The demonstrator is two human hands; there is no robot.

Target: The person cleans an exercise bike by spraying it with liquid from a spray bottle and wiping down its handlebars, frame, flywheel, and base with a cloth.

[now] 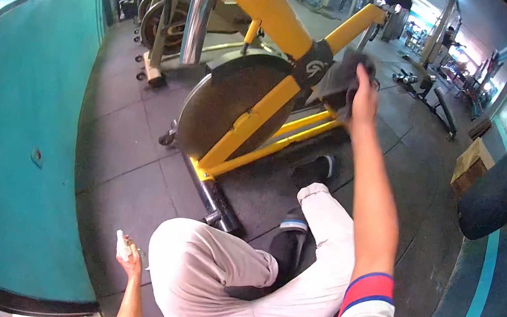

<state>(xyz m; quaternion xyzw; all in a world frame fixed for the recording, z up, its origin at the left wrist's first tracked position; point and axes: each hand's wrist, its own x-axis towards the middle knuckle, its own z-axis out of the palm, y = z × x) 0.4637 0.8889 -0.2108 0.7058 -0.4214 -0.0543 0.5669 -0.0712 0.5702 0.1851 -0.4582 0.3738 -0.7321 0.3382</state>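
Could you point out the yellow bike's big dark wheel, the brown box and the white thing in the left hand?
Big dark wheel (pixel 223 99): head view, on its flat face.
Brown box (pixel 472 166): head view, around its visible middle.
White thing (pixel 122 246) in left hand (pixel 132 263): head view, on its body.

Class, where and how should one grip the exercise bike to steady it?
Probably best by the bike's upper-right bar, from the near side, fingers wrapped around: it looks slimmer than the main beam and slants up clear of the wheel.
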